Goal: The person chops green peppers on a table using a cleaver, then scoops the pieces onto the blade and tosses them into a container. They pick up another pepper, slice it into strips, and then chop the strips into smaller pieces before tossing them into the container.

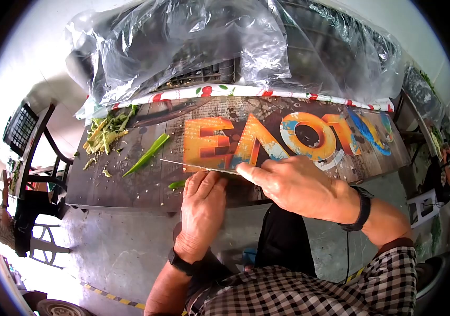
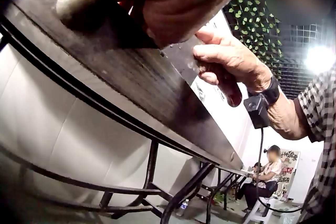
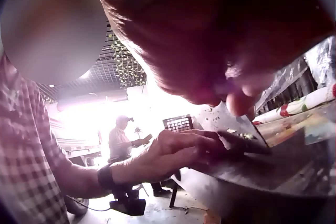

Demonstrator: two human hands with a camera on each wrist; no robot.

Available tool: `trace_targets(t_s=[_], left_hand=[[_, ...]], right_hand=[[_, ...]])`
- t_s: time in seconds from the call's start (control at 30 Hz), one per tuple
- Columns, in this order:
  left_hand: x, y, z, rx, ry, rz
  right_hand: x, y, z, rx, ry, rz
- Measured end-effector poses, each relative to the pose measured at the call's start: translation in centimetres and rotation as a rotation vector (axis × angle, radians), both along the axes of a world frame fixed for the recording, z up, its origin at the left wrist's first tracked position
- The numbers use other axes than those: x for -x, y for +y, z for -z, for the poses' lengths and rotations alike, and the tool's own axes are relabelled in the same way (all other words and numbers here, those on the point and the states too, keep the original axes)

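In the head view my right hand [image 1: 304, 187] grips a knife, its index finger laid along the top of the blade [image 1: 198, 166]. The brown handle [image 2: 231, 92] shows under that hand in the left wrist view. The blade points left, just beyond the fingers of my left hand [image 1: 203, 203]. My left hand bends its fingers over a green vegetable at the table's near edge; a green tip [image 1: 176, 184] sticks out on the left, and most is hidden beneath the hand. A rounded, dull end [image 2: 79, 6] shows beside that hand in the left wrist view.
A long green strip [image 1: 146, 154] lies left of the blade. Behind it is a heap of yellow-green scraps [image 1: 106, 134], with crumbs around. The dark table [image 1: 109, 184] carries large painted letters. Plastic sheeting [image 1: 183, 42] covers crates along the back. Other people sit farther off.
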State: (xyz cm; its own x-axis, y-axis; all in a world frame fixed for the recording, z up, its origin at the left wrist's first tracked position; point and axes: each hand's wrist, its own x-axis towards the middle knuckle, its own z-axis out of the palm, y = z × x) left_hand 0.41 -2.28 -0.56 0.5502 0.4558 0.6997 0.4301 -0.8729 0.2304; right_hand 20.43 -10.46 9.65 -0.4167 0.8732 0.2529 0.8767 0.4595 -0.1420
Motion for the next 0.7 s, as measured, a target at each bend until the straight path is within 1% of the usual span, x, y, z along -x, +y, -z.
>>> trace_targets(t_s=[0.07,0.17,0.4,0.43,0.53,0.7], left_hand=[[0.0,0.0,0.1,0.006,-0.008,0.000],[0.0,-0.2,0.0,0.016,-0.014,-0.001],[0.1,-0.3,-0.2,0.036,0.017,0.008],[0.1,-0.4,-0.4,0.046,0.010,0.013],[0.1,-0.4,-0.2,0.038,0.006,0.013],[0.1,-0.2,-0.2,0.025,0.001,0.022]], right_hand=[[0.0,0.3,0.5,-0.043,-0.001,0.003],[-0.8,-1.1,0.1,0.028,0.005,0.056],[-2.7,-3.5,0.5,-0.087,0.003,0.144],[-2.5,-3.7,0.2,-0.063,0.018,0.154],[-1.8,-3.9,-0.7,-0.077,0.036,0.123],[-1.4,-3.7,-0.8,-0.091,-0.001,0.088]])
